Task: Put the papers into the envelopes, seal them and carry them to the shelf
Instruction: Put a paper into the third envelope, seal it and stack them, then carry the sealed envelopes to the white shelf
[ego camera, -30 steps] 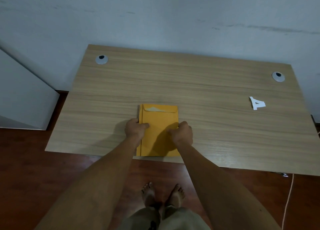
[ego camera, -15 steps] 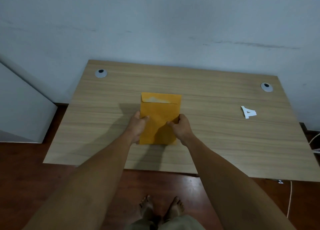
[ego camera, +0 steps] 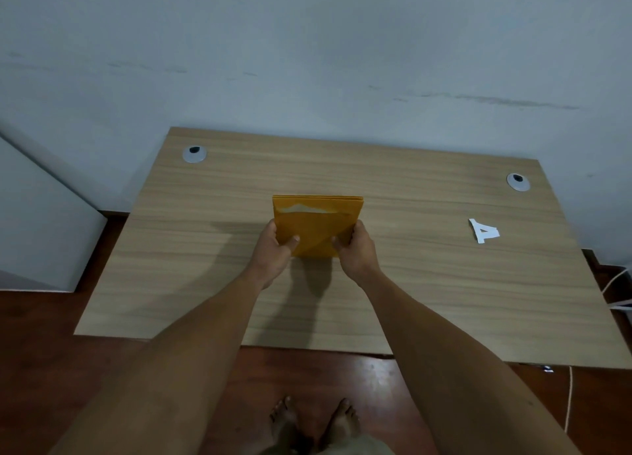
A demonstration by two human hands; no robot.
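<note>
Lifted envelopes (ego camera: 316,225) now; tag (ego camera: 485,230) reads "A".

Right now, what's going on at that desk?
A person holds a stack of yellow envelopes with both hands, left hand and right hand gripping opposite sides, lifted above the wooden desk. The top flap looks open, with white paper showing. A white cut-out letter "A" lies on the desk's right side. No shelf is visible.
</note>
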